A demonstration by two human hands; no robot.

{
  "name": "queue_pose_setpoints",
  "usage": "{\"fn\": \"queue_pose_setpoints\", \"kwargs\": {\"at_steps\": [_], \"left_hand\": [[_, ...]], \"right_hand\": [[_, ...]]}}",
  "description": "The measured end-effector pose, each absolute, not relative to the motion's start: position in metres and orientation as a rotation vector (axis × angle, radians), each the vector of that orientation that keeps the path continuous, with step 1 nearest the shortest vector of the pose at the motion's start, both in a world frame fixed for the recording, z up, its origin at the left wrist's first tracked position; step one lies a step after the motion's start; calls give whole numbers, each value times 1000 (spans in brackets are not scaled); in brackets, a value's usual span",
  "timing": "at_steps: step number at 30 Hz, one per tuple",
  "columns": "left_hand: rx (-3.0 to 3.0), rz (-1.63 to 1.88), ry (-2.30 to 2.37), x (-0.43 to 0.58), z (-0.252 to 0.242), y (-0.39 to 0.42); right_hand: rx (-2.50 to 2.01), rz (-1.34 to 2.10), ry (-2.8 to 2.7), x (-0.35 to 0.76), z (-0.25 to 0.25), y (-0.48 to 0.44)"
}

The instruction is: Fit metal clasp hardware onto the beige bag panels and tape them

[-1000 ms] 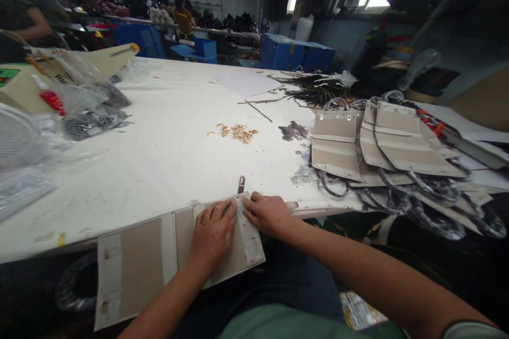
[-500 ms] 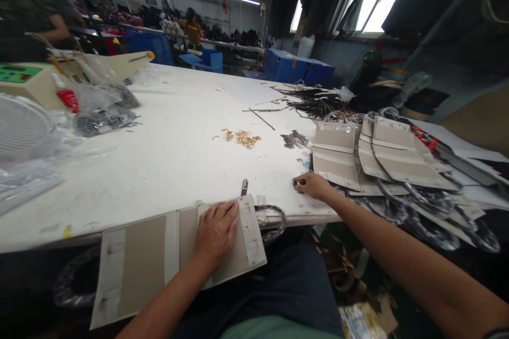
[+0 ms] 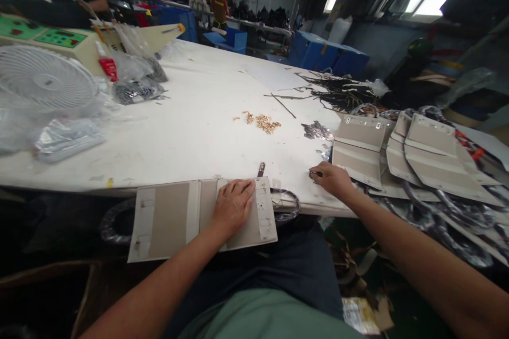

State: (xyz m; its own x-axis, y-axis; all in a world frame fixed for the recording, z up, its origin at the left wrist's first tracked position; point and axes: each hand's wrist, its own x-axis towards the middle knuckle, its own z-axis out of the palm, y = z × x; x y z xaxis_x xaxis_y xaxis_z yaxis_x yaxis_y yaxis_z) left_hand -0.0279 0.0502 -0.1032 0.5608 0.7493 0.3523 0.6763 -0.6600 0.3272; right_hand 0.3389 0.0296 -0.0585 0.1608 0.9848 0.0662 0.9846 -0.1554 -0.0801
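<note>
My left hand (image 3: 233,206) lies flat, fingers spread, on a beige bag panel (image 3: 167,220) that hangs over the near edge of the white table (image 3: 191,132). A small metal clasp (image 3: 261,169) sits on the table just beyond the panel's top edge. A black wrapped handle (image 3: 287,206) curls out at the panel's right side. My right hand (image 3: 333,179) rests on the table to the right, fingers pinched on a small dark metal piece (image 3: 314,174), close to a stack of beige bag panels (image 3: 360,151).
Gold fittings (image 3: 264,123) and a pile of silver fittings (image 3: 316,130) lie mid-table. Plastic bags of hardware (image 3: 135,90), a white fan guard (image 3: 45,77) and a control box (image 3: 59,39) stand at the left. Black cords (image 3: 338,96) lie far right. Other people work at the back.
My right hand left the panel and reached right, where it pinches a small metal piece. The left hand stayed on the panel. The camera view shifted left.
</note>
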Motion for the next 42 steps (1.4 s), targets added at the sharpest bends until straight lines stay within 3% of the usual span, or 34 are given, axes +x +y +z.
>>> {"fn": "queue_pose_setpoints", "kwargs": {"at_steps": [4, 9, 14, 26, 34, 42], "left_hand": [[2635, 693, 1208, -28, -102, 49], [2626, 678, 1207, -28, -102, 49], [2622, 676, 1217, -28, -102, 48], [2634, 721, 1221, -29, -105, 46], [2623, 748, 1219, -29, -107, 47], [2620, 753, 1206, -30, -107, 47]], "right_hand": [[-2197, 182, -1819, 328, -36, 28], [-1995, 770, -1706, 262, 1, 15], [-1738, 1070, -1850, 185, -19, 13], [-1885, 809, -2154, 159, -34, 25], [-1888, 829, -2224, 160, -33, 30], [-2036, 554, -2261, 155, -44, 22]]}}
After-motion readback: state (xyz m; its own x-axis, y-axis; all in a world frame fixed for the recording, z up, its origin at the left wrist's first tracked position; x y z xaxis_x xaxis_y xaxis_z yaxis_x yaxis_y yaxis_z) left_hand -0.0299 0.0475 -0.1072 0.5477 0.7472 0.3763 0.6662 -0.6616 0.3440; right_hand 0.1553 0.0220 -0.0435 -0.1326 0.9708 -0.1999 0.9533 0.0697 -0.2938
